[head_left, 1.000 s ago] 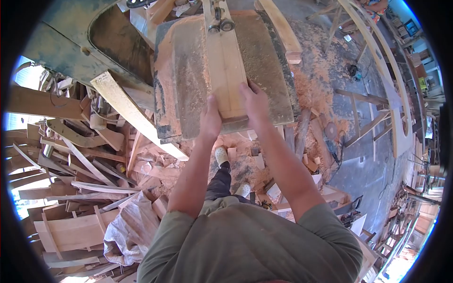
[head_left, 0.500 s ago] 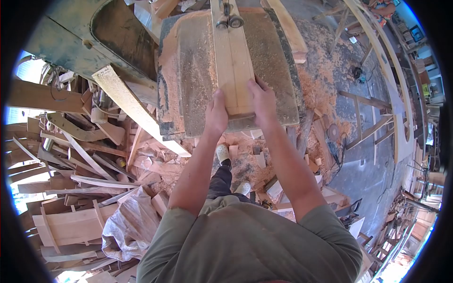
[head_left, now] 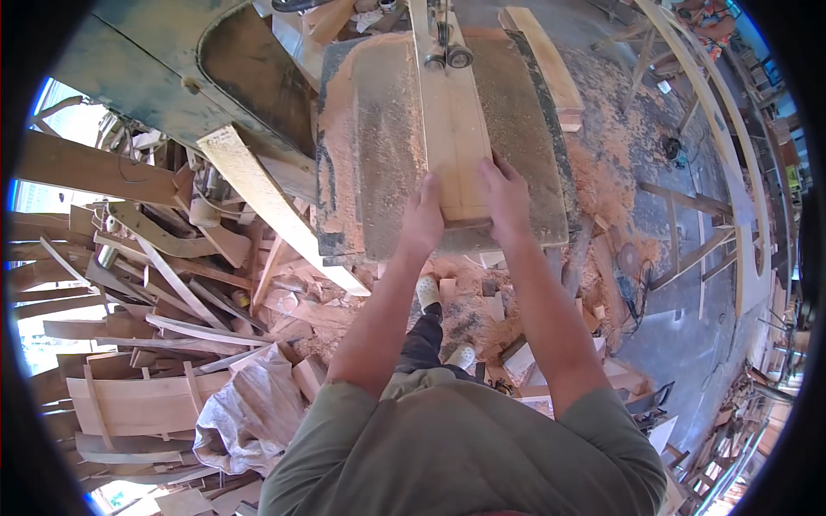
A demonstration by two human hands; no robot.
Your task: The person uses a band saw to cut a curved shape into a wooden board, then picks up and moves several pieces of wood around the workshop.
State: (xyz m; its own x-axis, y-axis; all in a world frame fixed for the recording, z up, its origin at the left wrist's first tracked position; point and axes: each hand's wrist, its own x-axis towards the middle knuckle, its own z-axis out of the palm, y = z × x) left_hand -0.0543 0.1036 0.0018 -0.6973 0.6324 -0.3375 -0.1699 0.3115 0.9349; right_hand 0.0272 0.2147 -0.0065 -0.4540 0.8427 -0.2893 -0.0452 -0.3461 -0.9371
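— With left hand (head_left: 422,220) and right hand (head_left: 508,201), gripping opposite edges of the board (head_left: 456,142) on the table (head_left: 383,172). Why both?
— Probably to keep it straight and flat beneath the small wheels (head_left: 460,58).

You had no text, label, brand, number or sign in view that could be read.
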